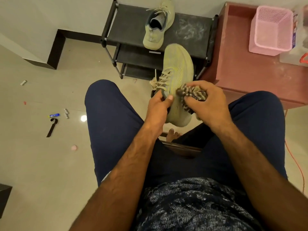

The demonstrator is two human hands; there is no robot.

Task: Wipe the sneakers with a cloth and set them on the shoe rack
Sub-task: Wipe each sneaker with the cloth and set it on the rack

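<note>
I sit with a pale green sneaker (176,67) held up between my knees, toe pointing away from me. My left hand (158,107) grips it at the collar, thumb on the upper. My right hand (208,104) holds a bunched striped cloth (193,93) against the sneaker's right side near the laces. The other sneaker (157,29) of the pair lies on the top shelf of the black shoe rack (188,30), heel towards me and overhanging the front edge.
A reddish low table (246,69) stands right of the rack with a pink basket (271,30) on it. Small litter, a blue tube (54,115) and a black strap (51,127) lie on the floor at left. An orange cord (295,164) runs along the right.
</note>
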